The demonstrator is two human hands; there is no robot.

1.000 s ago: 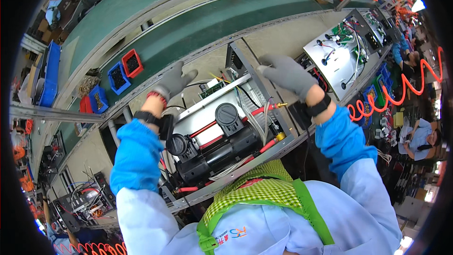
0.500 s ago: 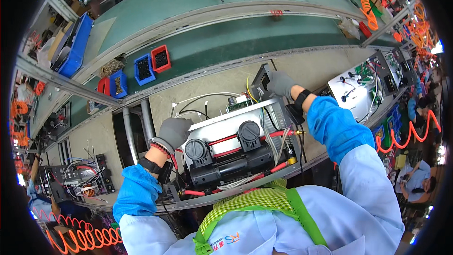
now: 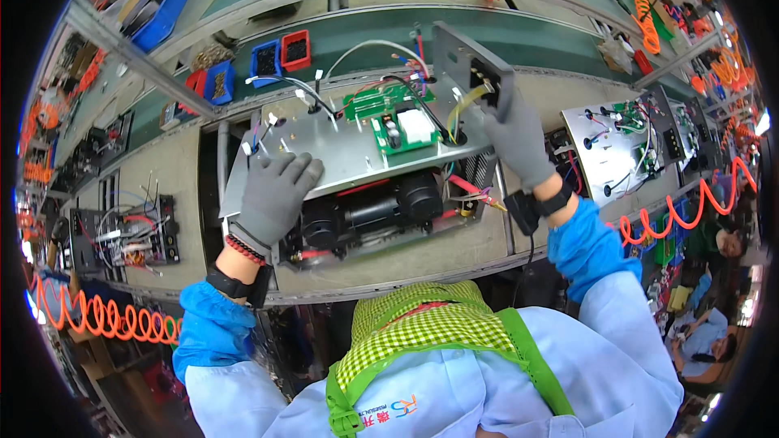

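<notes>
On the bench in front of me stands a silver metal plate with a green circuit board and several loose wires on its top. Under its near edge shows a black twin-head motor unit with red hoses. My left hand, in a grey glove, lies over the plate's near left part with its fingers apart. At the plate's right end, my gloved right hand grips a grey end panel by its lower right edge. That panel stands raised, with yellow wires running to its dark inset. My right thumb is partly hidden.
Another wired assembly stands to the right, and a dark one to the left. Red and blue bins of small parts sit beyond the plate. Orange coiled hoses hang at both sides. A metal post rises at left.
The assembly has tipped, so the plate's board side now shows and the motor unit is mostly covered. The end panel is higher. My left hand has shifted onto the plate.
</notes>
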